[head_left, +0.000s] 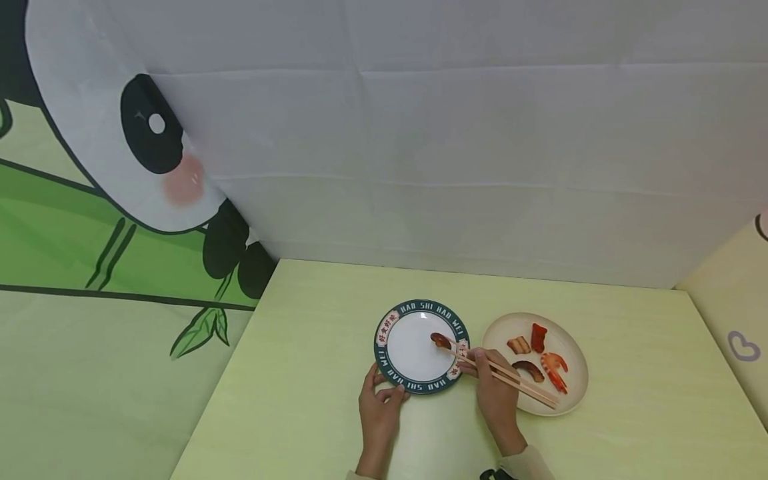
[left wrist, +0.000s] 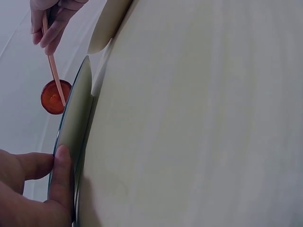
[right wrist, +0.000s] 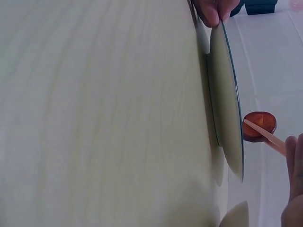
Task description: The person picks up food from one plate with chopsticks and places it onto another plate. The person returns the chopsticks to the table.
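Note:
My left hand (head_left: 381,417) pinches the near left rim of a white plate with a dark green lettered border (head_left: 382,360). With my right hand (head_left: 497,400) I hold a pair of wooden chopsticks (head_left: 534,393), their tips reaching over that plate. Between the tips is a round, glossy reddish-brown piece of food like a mushroom cap (head_left: 440,341). In the left wrist view this mushroom cap (left wrist: 50,97) shows just past the plate's edge, above its level. The right wrist view shows the plate (right wrist: 225,94) edge-on, with left fingertips (right wrist: 208,13) at its rim.
A cream plate (head_left: 576,390) stands to the right, partly behind my right hand. On it lie a shrimp (head_left: 553,370), a red piece (head_left: 538,337), a striped tan piece (head_left: 519,345) and a curved brown slice (head_left: 529,370). A white wall sheet (head_left: 456,167) rises behind the pale table (head_left: 288,400).

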Action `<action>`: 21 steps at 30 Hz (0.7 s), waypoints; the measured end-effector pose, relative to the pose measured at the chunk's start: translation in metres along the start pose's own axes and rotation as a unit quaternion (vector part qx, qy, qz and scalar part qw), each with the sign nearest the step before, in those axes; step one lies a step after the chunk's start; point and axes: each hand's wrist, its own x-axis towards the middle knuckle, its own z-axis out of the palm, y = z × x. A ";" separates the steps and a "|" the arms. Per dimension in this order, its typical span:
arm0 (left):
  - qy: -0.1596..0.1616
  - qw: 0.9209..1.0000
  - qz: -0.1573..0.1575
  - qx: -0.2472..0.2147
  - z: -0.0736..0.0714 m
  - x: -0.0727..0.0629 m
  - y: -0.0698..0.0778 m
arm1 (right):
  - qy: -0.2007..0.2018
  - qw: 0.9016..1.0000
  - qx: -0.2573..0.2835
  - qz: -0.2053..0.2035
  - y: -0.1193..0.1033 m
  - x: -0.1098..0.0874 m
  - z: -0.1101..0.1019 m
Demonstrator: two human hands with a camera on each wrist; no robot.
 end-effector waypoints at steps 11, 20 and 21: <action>0.004 1.000 0.001 0.001 0.000 0.000 0.001 | 0.009 1.000 0.009 -0.012 0.001 -0.001 -0.003; 0.003 1.000 0.002 -0.007 0.000 -0.001 0.001 | 0.010 1.000 -0.005 0.000 0.000 -0.001 -0.004; 0.002 1.000 0.004 -0.009 0.000 -0.001 0.001 | 0.011 1.000 -0.006 0.000 0.000 -0.001 -0.004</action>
